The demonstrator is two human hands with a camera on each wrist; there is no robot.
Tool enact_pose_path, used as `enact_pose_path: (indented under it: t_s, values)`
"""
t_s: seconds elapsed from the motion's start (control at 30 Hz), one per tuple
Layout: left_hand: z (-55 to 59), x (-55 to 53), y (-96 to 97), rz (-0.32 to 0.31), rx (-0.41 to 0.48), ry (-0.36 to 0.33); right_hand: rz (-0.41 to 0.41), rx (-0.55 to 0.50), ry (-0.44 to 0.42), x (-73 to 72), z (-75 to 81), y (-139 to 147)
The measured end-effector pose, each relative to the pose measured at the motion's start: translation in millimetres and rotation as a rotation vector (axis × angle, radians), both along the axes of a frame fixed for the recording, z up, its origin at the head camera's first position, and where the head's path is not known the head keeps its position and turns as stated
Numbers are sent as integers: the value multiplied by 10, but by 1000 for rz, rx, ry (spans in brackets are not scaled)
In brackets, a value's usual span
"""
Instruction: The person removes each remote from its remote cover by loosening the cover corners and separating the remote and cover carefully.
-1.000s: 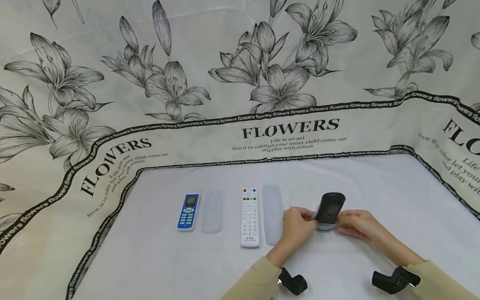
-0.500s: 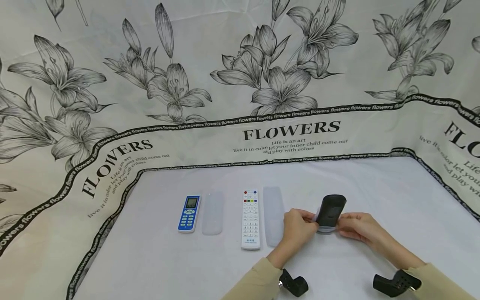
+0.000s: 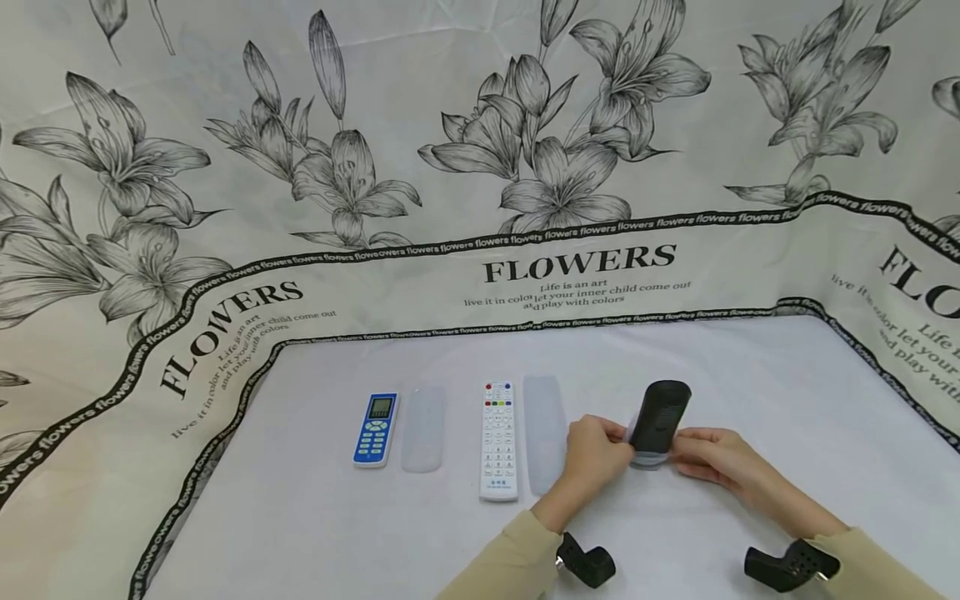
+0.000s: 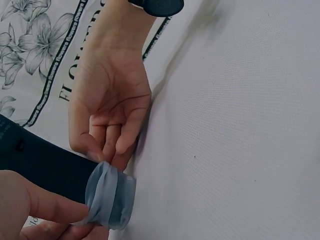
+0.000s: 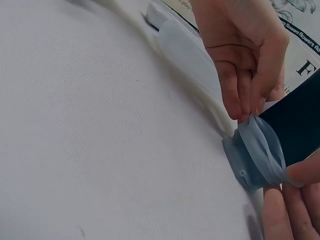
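Note:
A black remote control (image 3: 662, 412) stands tilted on its lower end, back facing the head camera. That end sits inside a translucent sleeve (image 4: 117, 197), bunched into folds around it. My left hand (image 3: 596, 450) pinches the sleeve's edge on the left side with thumb and fingers. On the right side my right hand (image 3: 716, 454) pinches the edge in the same way. Both wrist views show the folds (image 5: 257, 150) gathered between the two hands. The remote's button side is hidden in the head view.
Left of the hands lies a white remote (image 3: 498, 442) with a flat translucent sleeve (image 3: 545, 433) beside it. Farther left is a blue remote (image 3: 375, 429) with another flat sleeve (image 3: 423, 429). A flower-printed cloth (image 3: 577, 275) rises behind the white table surface (image 3: 337, 533).
The black remote's top has risen slightly relative to the hands. Both hands keep their pinch on the sleeve and have barely moved.

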State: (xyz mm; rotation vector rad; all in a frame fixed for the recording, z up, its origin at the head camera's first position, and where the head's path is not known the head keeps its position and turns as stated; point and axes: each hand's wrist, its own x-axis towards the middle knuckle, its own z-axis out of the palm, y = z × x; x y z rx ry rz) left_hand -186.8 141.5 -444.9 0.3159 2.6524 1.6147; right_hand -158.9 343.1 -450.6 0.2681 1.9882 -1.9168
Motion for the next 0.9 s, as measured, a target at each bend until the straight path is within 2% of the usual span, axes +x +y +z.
enact_pose_path:
  t_s: [0.23,0.53,0.67,0.8,0.9]
  values:
    - [6,12,5,-37,-10,-24,38,-13,-13,-19,-17,72]
    - [-10,31,-21,-54,-4,17,79,56,-15,-44,-26,69]
    - [-7,38,-32,-53,3,21,93,0,-6,-13,-16,76]
    - [-14,59,-46,-49,9,-4,111,-75,-9,32,-6,78]
    - [-32,84,-52,-58,18,-12,108,-81,7,52,0,65]
